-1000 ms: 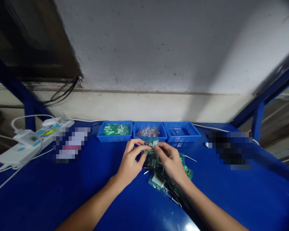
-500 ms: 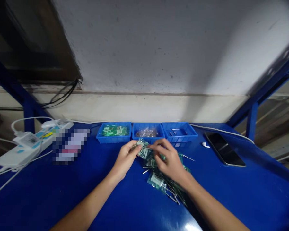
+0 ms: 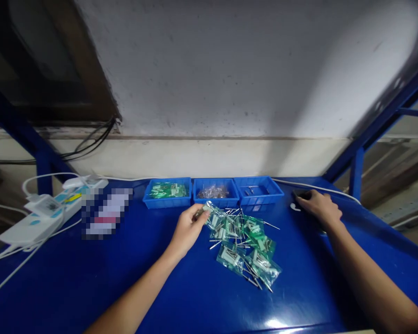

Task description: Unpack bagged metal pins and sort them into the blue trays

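Note:
My left hand (image 3: 188, 227) pinches a small clear plastic packet (image 3: 213, 214) holding pale green pieces. Below and to the right of it, a loose pile of similar packets (image 3: 261, 243) is spread on the blue table, with thin metal rods (image 3: 250, 278) among and under them. My right hand (image 3: 319, 208) is at the far right, closed over the dark smartphone (image 3: 300, 194); most of the phone is hidden beneath the hand and forearm. A white earbud (image 3: 294, 207) lies just left of that hand.
Three blue bins stand in a row at the back: one with green packets (image 3: 169, 190), one with small clear-looking pieces (image 3: 214, 192), one with a few metal rods (image 3: 252, 190). A white power strip (image 3: 31, 227) with cables and a pixelated item (image 3: 109, 213) lie left.
My right hand has left the packet and moved right onto the smartphone, uncovering the pile. My left hand still holds its packet in nearly the same place.

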Available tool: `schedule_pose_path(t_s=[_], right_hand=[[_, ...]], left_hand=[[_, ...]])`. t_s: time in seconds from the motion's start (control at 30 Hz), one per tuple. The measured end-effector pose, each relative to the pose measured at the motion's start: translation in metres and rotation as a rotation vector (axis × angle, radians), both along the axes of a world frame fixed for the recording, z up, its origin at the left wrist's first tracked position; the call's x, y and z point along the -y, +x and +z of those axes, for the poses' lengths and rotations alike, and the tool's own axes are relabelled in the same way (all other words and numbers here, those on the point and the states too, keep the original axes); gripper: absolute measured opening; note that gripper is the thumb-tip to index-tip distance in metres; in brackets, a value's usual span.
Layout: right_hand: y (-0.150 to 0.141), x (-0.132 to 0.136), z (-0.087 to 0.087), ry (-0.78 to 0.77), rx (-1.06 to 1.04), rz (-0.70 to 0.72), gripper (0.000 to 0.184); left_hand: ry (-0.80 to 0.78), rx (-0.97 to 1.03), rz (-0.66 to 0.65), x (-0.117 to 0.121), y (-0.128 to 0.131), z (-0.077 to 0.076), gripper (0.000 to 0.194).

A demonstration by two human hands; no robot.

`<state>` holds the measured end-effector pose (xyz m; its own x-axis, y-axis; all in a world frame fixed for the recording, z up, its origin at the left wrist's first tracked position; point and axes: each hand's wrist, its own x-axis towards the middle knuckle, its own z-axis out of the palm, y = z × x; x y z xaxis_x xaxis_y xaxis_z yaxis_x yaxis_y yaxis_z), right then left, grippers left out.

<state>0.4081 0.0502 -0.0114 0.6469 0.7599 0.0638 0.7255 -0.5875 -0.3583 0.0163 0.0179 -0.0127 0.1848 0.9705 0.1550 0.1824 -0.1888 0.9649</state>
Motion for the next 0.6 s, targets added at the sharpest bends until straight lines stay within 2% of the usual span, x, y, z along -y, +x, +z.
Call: schedule_pose_path(t_s=[0.13,0.3,0.43,0.6], right_hand=[[-0.008,-0.008,0.0,-0.044,0.057,-0.042,0.056],[-0.006,-0.011,-0.009,-0.059,0.094,-0.023,0.055],[0.0,-0.013,-0.016,-0.034,0.132,-0.034,0.05],[0.007,-0.015,-0.02,0.018,0.147,0.022,0.046]], left_hand=[[0.032,-0.036,0.008,-0.001,-0.001,-0.002,0.025],[0.045,-0.054,0.02,-0.002,-0.003,-0.002,0.025],[0.043,-0.073,0.01,-0.001,-0.002,-0.004,0.024],[0.031,-0.086,0.0,-0.002,-0.001,-0.01,0.024]])
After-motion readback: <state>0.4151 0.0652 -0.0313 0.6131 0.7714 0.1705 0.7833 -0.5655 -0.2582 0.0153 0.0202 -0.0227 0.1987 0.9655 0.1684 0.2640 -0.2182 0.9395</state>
